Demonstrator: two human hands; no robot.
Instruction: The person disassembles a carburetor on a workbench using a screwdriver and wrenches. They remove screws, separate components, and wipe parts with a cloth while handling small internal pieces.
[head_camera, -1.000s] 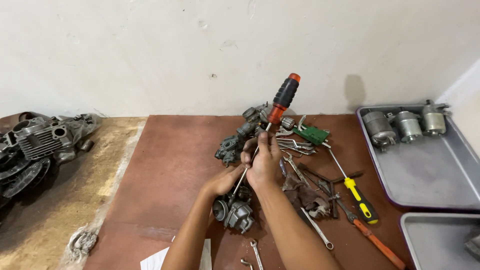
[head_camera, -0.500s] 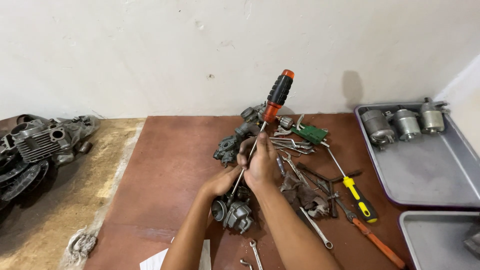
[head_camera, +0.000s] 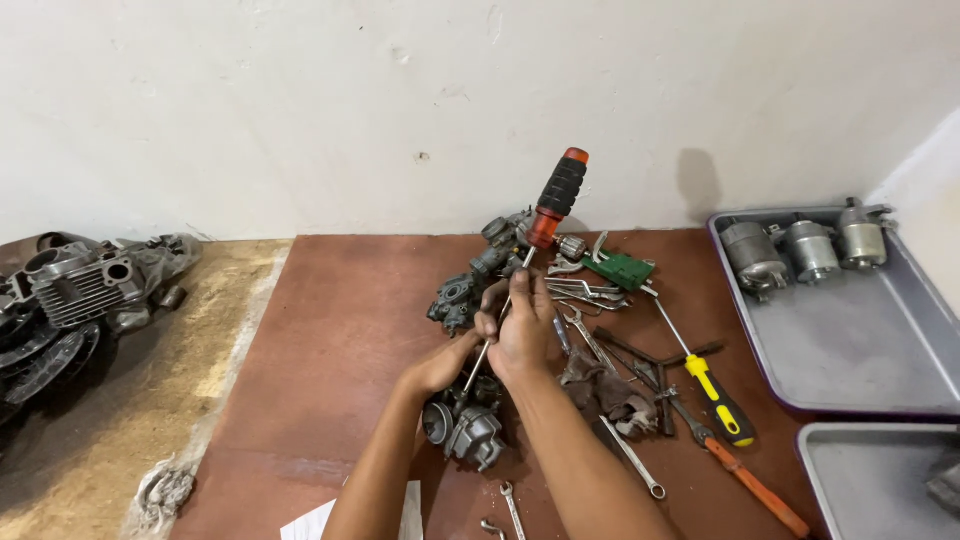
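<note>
A long screwdriver with an orange and black handle (head_camera: 556, 196) slants down from upper right to lower left, its metal shaft running into a grey carburetor (head_camera: 467, 427) on the reddish-brown mat (head_camera: 330, 350). My right hand (head_camera: 520, 325) is wrapped around the shaft midway down. Lower on the left, my left hand (head_camera: 440, 365) rests on top of the carburetor beside the tip of the shaft. The tip itself is hidden between my hands and the part.
A heap of carburetor parts (head_camera: 470, 285), wrenches (head_camera: 585, 290), a yellow-handled screwdriver (head_camera: 715, 395) and an orange-handled one (head_camera: 760, 490) lie right of my hands. A grey tray (head_camera: 860, 340) holds three metal motors (head_camera: 805, 250). An engine block (head_camera: 80, 290) sits far left.
The screwdriver handle has tipped slightly left and lower in view. Both hands stay on the shaft and carburetor.
</note>
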